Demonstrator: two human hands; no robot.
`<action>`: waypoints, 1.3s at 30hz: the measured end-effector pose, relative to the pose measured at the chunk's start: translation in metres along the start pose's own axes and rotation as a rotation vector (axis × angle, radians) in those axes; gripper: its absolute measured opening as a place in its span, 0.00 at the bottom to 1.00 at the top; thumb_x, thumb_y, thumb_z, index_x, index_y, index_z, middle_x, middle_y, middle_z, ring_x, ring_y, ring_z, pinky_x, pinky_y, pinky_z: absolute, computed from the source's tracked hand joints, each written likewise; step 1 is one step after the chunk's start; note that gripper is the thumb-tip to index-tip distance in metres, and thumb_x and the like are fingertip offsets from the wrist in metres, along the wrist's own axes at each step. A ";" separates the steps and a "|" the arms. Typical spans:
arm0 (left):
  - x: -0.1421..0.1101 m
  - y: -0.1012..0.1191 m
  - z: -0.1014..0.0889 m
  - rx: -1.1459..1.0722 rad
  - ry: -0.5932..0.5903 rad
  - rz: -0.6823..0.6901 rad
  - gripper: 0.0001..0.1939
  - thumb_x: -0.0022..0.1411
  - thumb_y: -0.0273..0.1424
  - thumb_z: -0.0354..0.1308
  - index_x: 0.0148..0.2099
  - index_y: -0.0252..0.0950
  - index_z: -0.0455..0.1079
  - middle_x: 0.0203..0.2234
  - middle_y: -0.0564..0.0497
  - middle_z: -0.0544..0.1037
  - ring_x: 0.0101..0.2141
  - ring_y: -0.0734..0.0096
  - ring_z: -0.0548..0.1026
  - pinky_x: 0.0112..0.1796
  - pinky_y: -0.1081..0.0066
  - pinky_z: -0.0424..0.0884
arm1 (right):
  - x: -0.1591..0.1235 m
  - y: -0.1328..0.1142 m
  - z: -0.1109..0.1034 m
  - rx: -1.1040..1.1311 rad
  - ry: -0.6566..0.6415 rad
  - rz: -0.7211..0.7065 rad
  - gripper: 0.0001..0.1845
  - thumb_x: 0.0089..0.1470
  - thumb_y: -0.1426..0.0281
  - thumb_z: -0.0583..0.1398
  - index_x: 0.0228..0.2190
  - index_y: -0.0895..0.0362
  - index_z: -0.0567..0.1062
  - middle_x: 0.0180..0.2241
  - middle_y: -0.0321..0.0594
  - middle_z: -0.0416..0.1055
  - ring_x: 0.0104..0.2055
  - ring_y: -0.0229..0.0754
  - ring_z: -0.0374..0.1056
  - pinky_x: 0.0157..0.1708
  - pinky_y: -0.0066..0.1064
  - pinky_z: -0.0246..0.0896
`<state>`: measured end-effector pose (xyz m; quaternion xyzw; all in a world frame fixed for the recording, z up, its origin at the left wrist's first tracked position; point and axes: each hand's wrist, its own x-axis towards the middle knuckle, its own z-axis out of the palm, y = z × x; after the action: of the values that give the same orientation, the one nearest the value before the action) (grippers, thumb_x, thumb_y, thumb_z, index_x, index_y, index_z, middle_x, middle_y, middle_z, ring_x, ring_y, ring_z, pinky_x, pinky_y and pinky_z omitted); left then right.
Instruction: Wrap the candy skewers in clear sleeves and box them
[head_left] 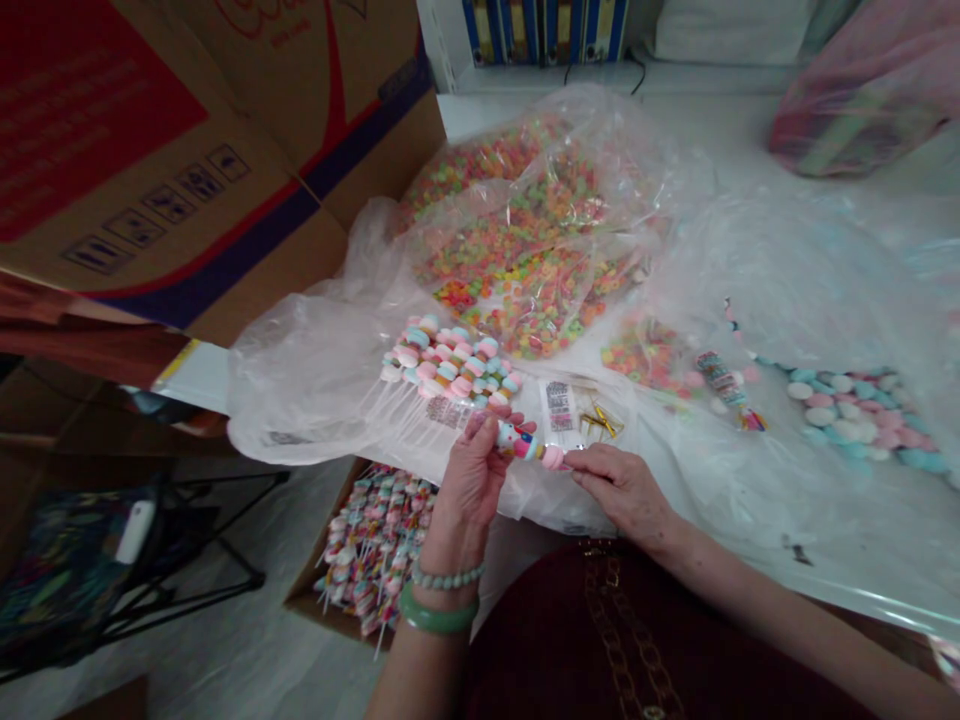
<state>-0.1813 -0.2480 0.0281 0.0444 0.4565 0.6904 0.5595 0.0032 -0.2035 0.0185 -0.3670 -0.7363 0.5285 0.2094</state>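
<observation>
My left hand (480, 465) is closed round one end of a marshmallow skewer (529, 446), which lies level with pink and coloured pieces and what looks like a printed clear wrapper. At the skewer's other end, beside a pink marshmallow, the fingers of my right hand (622, 485) are pinched together. Just beyond my left hand lies a pile of marshmallow skewers (450, 360), their white sticks toward me. Close to my right hand are a printed label strip (559, 410) and gold twist ties (602, 420).
A large clear bag of coloured candy rings (525, 230) spreads across the table. Loose marshmallows (862, 410) lie on plastic at right. A big carton (225, 150) stands at left. Below the table edge, an open box (300, 590) holds many finished-looking skewers, near a folding stool (150, 560).
</observation>
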 end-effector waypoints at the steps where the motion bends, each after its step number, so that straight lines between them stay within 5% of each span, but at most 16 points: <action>1: 0.000 -0.001 0.001 0.021 -0.010 0.013 0.14 0.48 0.35 0.68 0.37 0.35 0.73 0.30 0.51 0.78 0.33 0.66 0.78 0.38 0.67 0.74 | 0.000 -0.001 0.000 -0.023 0.021 -0.008 0.12 0.54 0.70 0.56 0.36 0.51 0.79 0.34 0.38 0.75 0.38 0.42 0.69 0.40 0.32 0.60; 4: -0.001 -0.002 0.004 0.079 -0.028 0.025 0.15 0.46 0.37 0.69 0.35 0.34 0.74 0.28 0.50 0.78 0.31 0.65 0.78 0.35 0.67 0.74 | 0.001 -0.004 0.003 0.002 0.062 0.012 0.10 0.52 0.71 0.56 0.30 0.53 0.78 0.31 0.37 0.74 0.36 0.41 0.68 0.39 0.31 0.58; 7: -0.004 -0.003 0.008 0.093 -0.019 -0.015 0.18 0.47 0.40 0.68 0.35 0.32 0.74 0.27 0.47 0.78 0.31 0.63 0.78 0.34 0.66 0.74 | 0.004 -0.008 0.006 0.230 -0.006 0.199 0.06 0.49 0.71 0.57 0.26 0.55 0.75 0.23 0.34 0.68 0.26 0.36 0.62 0.28 0.27 0.55; 10: -0.006 -0.009 0.011 0.048 0.002 -0.020 0.18 0.48 0.41 0.67 0.36 0.32 0.74 0.29 0.47 0.79 0.31 0.65 0.77 0.34 0.67 0.74 | 0.006 -0.012 0.008 0.582 -0.057 0.473 0.06 0.47 0.67 0.59 0.27 0.57 0.72 0.16 0.28 0.57 0.17 0.30 0.48 0.16 0.24 0.40; 13: -0.007 -0.018 0.017 0.033 -0.004 -0.015 0.17 0.49 0.39 0.67 0.38 0.32 0.73 0.31 0.47 0.79 0.31 0.67 0.77 0.33 0.70 0.73 | 0.008 -0.018 0.011 0.753 -0.056 0.561 0.09 0.44 0.65 0.61 0.26 0.58 0.70 0.15 0.26 0.55 0.15 0.28 0.42 0.15 0.24 0.31; 18: -0.006 -0.023 0.022 -0.003 -0.007 -0.053 0.18 0.51 0.40 0.65 0.38 0.31 0.73 0.30 0.45 0.79 0.32 0.65 0.78 0.32 0.70 0.73 | 0.013 -0.018 0.016 0.631 -0.024 0.488 0.07 0.46 0.65 0.58 0.25 0.57 0.69 0.16 0.27 0.57 0.16 0.30 0.47 0.16 0.23 0.38; 22: -0.002 -0.021 0.019 -0.011 0.082 -0.059 0.17 0.50 0.38 0.66 0.37 0.31 0.73 0.31 0.45 0.78 0.32 0.65 0.77 0.33 0.68 0.73 | 0.011 -0.002 0.012 0.002 0.107 0.141 0.07 0.52 0.70 0.55 0.25 0.57 0.72 0.23 0.35 0.67 0.28 0.37 0.63 0.29 0.27 0.54; 27: -0.002 -0.023 0.020 0.065 0.130 -0.051 0.15 0.48 0.37 0.67 0.34 0.31 0.73 0.28 0.49 0.78 0.30 0.68 0.76 0.33 0.69 0.72 | 0.001 0.006 0.010 -0.460 0.114 -0.161 0.13 0.59 0.72 0.50 0.29 0.58 0.73 0.29 0.42 0.70 0.32 0.41 0.65 0.34 0.30 0.56; 31: -0.003 -0.022 0.021 0.133 0.070 -0.056 0.17 0.49 0.40 0.66 0.33 0.30 0.74 0.25 0.48 0.77 0.28 0.69 0.75 0.29 0.72 0.70 | 0.005 -0.001 0.015 -0.306 0.092 -0.147 0.12 0.59 0.71 0.51 0.30 0.58 0.74 0.30 0.41 0.71 0.33 0.40 0.66 0.35 0.30 0.57; 36: -0.001 -0.015 0.020 0.068 0.036 -0.083 0.18 0.50 0.41 0.65 0.35 0.30 0.74 0.27 0.46 0.78 0.29 0.68 0.76 0.31 0.70 0.72 | 0.014 -0.004 0.013 0.188 0.050 0.195 0.07 0.52 0.71 0.56 0.26 0.56 0.73 0.21 0.32 0.66 0.26 0.36 0.63 0.28 0.26 0.56; 39: 0.001 -0.013 0.018 0.002 0.090 -0.051 0.15 0.51 0.38 0.66 0.35 0.31 0.73 0.28 0.48 0.77 0.30 0.68 0.76 0.32 0.70 0.73 | 0.011 -0.001 0.007 0.148 0.040 0.198 0.05 0.50 0.71 0.57 0.26 0.56 0.73 0.23 0.32 0.67 0.28 0.37 0.63 0.29 0.26 0.54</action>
<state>-0.1618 -0.2376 0.0294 0.0023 0.4830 0.6765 0.5559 -0.0094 -0.1998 0.0164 -0.4320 -0.6511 0.5920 0.1974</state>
